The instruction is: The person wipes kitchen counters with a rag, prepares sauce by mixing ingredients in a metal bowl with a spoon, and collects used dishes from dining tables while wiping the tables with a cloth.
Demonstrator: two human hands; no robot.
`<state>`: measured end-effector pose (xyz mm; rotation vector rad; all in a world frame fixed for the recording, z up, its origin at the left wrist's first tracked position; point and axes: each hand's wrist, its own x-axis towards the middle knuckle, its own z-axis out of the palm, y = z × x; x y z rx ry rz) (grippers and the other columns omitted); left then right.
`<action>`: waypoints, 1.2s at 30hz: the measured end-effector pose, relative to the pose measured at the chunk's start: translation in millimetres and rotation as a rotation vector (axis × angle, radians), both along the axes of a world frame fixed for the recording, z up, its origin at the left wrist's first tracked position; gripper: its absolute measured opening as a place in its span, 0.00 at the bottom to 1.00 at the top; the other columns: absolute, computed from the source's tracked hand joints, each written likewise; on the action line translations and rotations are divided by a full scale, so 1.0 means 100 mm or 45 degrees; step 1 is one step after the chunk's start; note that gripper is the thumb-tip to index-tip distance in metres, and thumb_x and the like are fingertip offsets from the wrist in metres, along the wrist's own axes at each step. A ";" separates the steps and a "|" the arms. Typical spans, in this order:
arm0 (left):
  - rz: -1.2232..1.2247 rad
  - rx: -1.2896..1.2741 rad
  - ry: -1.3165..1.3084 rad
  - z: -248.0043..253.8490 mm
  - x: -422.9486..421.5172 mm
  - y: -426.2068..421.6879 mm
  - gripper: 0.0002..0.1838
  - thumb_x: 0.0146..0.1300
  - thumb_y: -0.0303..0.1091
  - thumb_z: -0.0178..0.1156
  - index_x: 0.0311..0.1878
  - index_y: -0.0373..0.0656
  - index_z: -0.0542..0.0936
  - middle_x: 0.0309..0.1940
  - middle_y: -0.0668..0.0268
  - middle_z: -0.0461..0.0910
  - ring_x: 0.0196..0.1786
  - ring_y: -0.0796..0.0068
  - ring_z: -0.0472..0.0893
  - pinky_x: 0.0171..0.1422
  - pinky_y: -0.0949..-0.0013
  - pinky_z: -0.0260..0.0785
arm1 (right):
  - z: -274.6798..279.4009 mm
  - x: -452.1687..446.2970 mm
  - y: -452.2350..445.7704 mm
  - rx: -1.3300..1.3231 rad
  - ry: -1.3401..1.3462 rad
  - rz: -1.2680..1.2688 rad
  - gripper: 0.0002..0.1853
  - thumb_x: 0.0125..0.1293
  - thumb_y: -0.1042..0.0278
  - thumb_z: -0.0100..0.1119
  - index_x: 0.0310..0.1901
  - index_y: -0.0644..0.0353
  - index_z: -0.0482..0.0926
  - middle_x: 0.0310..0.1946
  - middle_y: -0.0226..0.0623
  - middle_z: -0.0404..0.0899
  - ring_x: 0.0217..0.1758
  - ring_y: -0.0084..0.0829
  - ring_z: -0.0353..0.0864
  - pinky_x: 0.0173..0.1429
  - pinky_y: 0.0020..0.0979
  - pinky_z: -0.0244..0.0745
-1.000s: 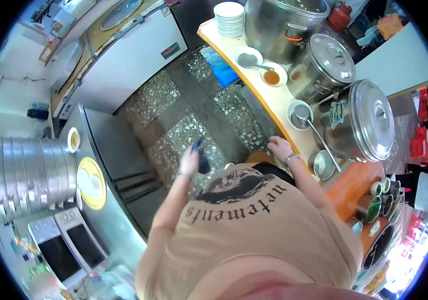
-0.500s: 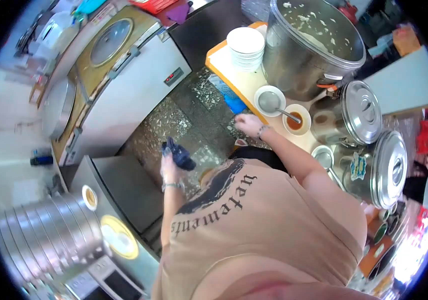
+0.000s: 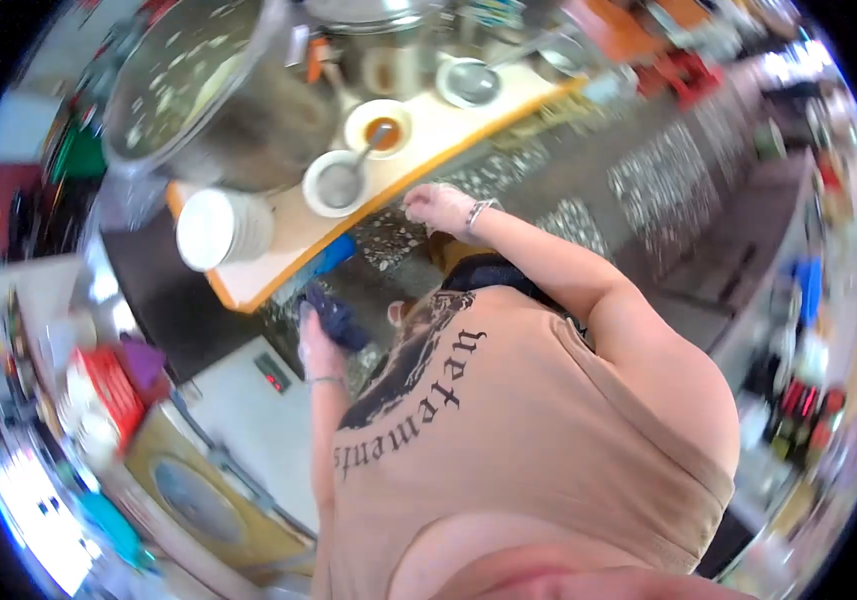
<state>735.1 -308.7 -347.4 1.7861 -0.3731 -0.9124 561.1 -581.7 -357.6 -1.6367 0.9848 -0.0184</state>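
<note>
From where I stand, the person's left hand (image 3: pixel 322 345) is gripping a dark cloth (image 3: pixel 336 318), crumpled and held out over the floor near the desk (image 3: pixel 280 252). The right hand (image 3: pixel 438 207) is loosely curled just beside the desk's edge; with the blur, I can't tell whether it holds anything. On the desk, a ladle (image 3: pixel 340 184) rests in a white bowl, its handle reaching over a bowl of brown sauce (image 3: pixel 385 134). A stack of white plates (image 3: pixel 213 230) stands near a big steel pot (image 3: pixel 273 140).

Plates (image 3: pixel 216 232) on table (image 3: pixel 291 232) — bowls (image 3: pixel 312 192) right (pot (image 3: pixel 273 130) behind).
</note>
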 end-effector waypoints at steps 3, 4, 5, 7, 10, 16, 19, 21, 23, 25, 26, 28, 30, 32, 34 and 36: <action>-0.207 0.019 0.164 0.20 -0.16 -0.63 0.25 0.70 0.48 0.45 0.60 0.37 0.71 0.49 0.64 0.76 0.48 0.74 0.76 0.58 0.71 0.66 | 0.31 -0.63 0.22 0.201 -0.041 -0.284 0.21 0.60 0.60 0.57 0.52 0.62 0.76 0.43 0.40 0.81 0.47 0.31 0.79 0.52 0.33 0.73; -0.279 0.027 0.157 0.19 -0.31 -0.82 0.25 0.70 0.48 0.45 0.60 0.37 0.71 0.49 0.64 0.76 0.48 0.74 0.76 0.58 0.71 0.66 | 0.33 -0.84 0.31 0.259 -0.109 -0.323 0.21 0.62 0.60 0.57 0.53 0.63 0.76 0.43 0.39 0.81 0.47 0.29 0.78 0.52 0.32 0.73; -0.387 0.020 0.238 0.17 -0.46 -1.01 0.27 0.70 0.48 0.45 0.62 0.36 0.69 0.53 0.62 0.75 0.52 0.72 0.75 0.61 0.70 0.64 | 0.34 -1.00 0.37 0.386 -0.230 -0.411 0.22 0.63 0.61 0.58 0.55 0.63 0.74 0.46 0.39 0.80 0.48 0.29 0.78 0.53 0.31 0.74; -0.554 0.044 0.318 0.25 -0.93 -1.38 0.28 0.71 0.48 0.45 0.64 0.34 0.67 0.56 0.61 0.73 0.56 0.70 0.74 0.64 0.69 0.62 | 0.47 -1.32 0.44 0.416 -0.337 -0.512 0.22 0.63 0.61 0.58 0.56 0.64 0.74 0.47 0.39 0.79 0.49 0.30 0.77 0.54 0.31 0.73; -0.950 0.133 -0.088 0.61 -1.90 -2.05 0.27 0.72 0.44 0.43 0.67 0.34 0.63 0.61 0.57 0.70 0.61 0.67 0.70 0.66 0.67 0.59 | 0.29 -1.95 0.33 0.357 -0.435 -0.522 0.26 0.65 0.62 0.58 0.63 0.61 0.67 0.57 0.38 0.73 0.57 0.28 0.72 0.60 0.31 0.70; -1.714 -0.183 0.059 0.33 -3.88 -3.03 0.35 0.70 0.51 0.47 0.70 0.36 0.55 0.67 0.51 0.62 0.70 0.60 0.61 0.73 0.67 0.49 | 0.02 -3.55 -0.17 0.137 -0.516 -1.361 0.27 0.56 0.64 0.67 0.56 0.61 0.68 0.44 0.36 0.77 0.45 0.27 0.76 0.52 0.29 0.73; -1.819 -0.285 0.335 0.31 -4.64 -3.45 0.35 0.70 0.44 0.51 0.73 0.41 0.49 0.70 0.50 0.54 0.71 0.62 0.58 0.73 0.63 0.51 | 0.19 -4.35 -0.55 0.313 -0.961 -1.756 0.18 0.57 0.71 0.63 0.49 0.59 0.73 0.38 0.33 0.79 0.37 0.26 0.78 0.43 0.29 0.76; -1.815 -0.187 0.111 0.60 -4.79 -3.79 0.36 0.69 0.45 0.51 0.73 0.41 0.49 0.70 0.50 0.55 0.70 0.62 0.60 0.72 0.63 0.52 | 0.15 -4.77 -0.81 0.329 -1.040 -2.002 0.15 0.59 0.70 0.61 0.48 0.61 0.74 0.38 0.35 0.80 0.37 0.30 0.81 0.42 0.32 0.78; -1.693 -0.111 0.025 0.60 -4.81 -4.12 0.37 0.67 0.47 0.53 0.72 0.41 0.51 0.68 0.50 0.60 0.69 0.61 0.62 0.71 0.63 0.55 | 0.08 -5.16 -1.06 0.423 -1.214 -2.195 0.14 0.63 0.67 0.56 0.48 0.63 0.73 0.39 0.39 0.80 0.38 0.34 0.83 0.42 0.35 0.80; -1.432 0.076 0.175 0.60 -4.71 -4.41 0.35 0.66 0.45 0.54 0.72 0.42 0.54 0.69 0.56 0.59 0.69 0.63 0.63 0.69 0.64 0.59 | -0.12 -5.50 -1.22 0.417 -1.254 -2.402 0.13 0.65 0.67 0.53 0.48 0.64 0.73 0.40 0.41 0.80 0.38 0.36 0.83 0.42 0.36 0.81; -1.318 0.115 0.165 0.47 -4.60 -4.58 0.34 0.67 0.44 0.54 0.72 0.43 0.55 0.69 0.56 0.59 0.68 0.64 0.64 0.68 0.64 0.61 | -0.31 -5.68 -1.29 0.421 -1.290 -2.468 0.14 0.65 0.67 0.53 0.48 0.65 0.73 0.40 0.41 0.80 0.38 0.37 0.83 0.42 0.37 0.81; -1.255 0.183 0.158 0.12 -4.24 -4.97 0.33 0.69 0.42 0.51 0.72 0.41 0.54 0.70 0.55 0.58 0.70 0.63 0.60 0.68 0.63 0.60 | -0.31 -5.90 -1.45 0.563 -1.244 -2.666 0.11 0.66 0.65 0.51 0.44 0.64 0.74 0.37 0.41 0.80 0.36 0.38 0.82 0.43 0.40 0.80; -1.105 0.235 0.257 -0.02 -4.01 -5.36 0.30 0.69 0.42 0.51 0.69 0.41 0.58 0.66 0.58 0.63 0.65 0.66 0.67 0.65 0.62 0.64 | -0.69 -6.20 -1.61 0.492 -1.039 -2.840 0.10 0.65 0.66 0.51 0.42 0.63 0.74 0.37 0.40 0.80 0.36 0.38 0.82 0.43 0.41 0.80; -0.990 0.257 0.250 -0.18 -3.89 -5.80 0.27 0.68 0.39 0.52 0.67 0.41 0.62 0.62 0.58 0.67 0.61 0.64 0.72 0.61 0.62 0.69 | -0.92 -6.46 -1.87 0.423 -0.973 -2.959 0.11 0.65 0.66 0.52 0.44 0.63 0.75 0.38 0.40 0.80 0.37 0.38 0.82 0.44 0.42 0.79; -0.970 0.263 0.272 -0.37 -3.87 -6.25 0.27 0.68 0.40 0.52 0.67 0.41 0.62 0.61 0.58 0.68 0.60 0.65 0.73 0.61 0.62 0.69 | -1.06 -6.75 -2.15 0.581 -0.816 -3.131 0.13 0.64 0.67 0.52 0.47 0.64 0.74 0.40 0.42 0.79 0.41 0.40 0.81 0.47 0.43 0.78; -0.907 0.242 0.302 -0.40 -3.96 -6.64 0.27 0.68 0.40 0.52 0.67 0.40 0.63 0.61 0.58 0.68 0.60 0.65 0.73 0.61 0.62 0.68 | -1.14 -6.81 -2.56 0.343 -0.979 -3.208 0.15 0.64 0.64 0.53 0.47 0.65 0.75 0.43 0.41 0.79 0.44 0.40 0.81 0.49 0.46 0.77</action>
